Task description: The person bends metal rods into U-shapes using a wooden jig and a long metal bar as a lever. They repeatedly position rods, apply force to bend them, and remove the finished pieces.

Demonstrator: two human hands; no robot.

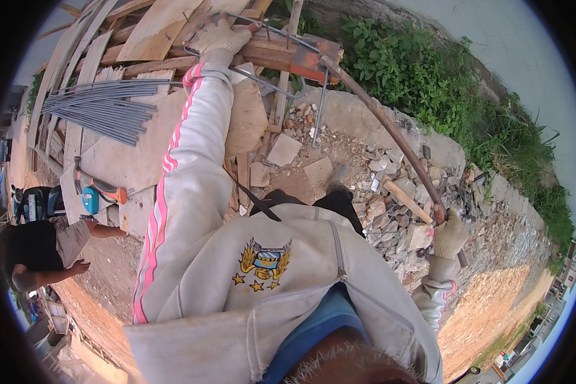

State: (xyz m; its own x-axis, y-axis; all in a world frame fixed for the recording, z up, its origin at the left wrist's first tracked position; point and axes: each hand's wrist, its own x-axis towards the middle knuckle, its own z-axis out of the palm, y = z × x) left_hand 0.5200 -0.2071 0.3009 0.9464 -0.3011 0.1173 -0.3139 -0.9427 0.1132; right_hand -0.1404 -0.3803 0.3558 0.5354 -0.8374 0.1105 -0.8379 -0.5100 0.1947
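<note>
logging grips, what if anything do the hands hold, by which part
The right hand grips the brown bar near its lower end; the left hand lies over the bent metal rod at its left end, grip unclear.

- A wooden counter [125, 160].
- Gray rods [102, 109] near its left edge.
- A bent rod [301, 43] at its far edge.
- Orange-handled tool [112, 191], blue thing [90, 201] by its front edge.

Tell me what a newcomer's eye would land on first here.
Probably the long brown bar, slanting from the orange block at upper centre down to the right hand. Next come the left hand at the bent rod near the top edge, and the grey rods fanned out at upper left.
</note>
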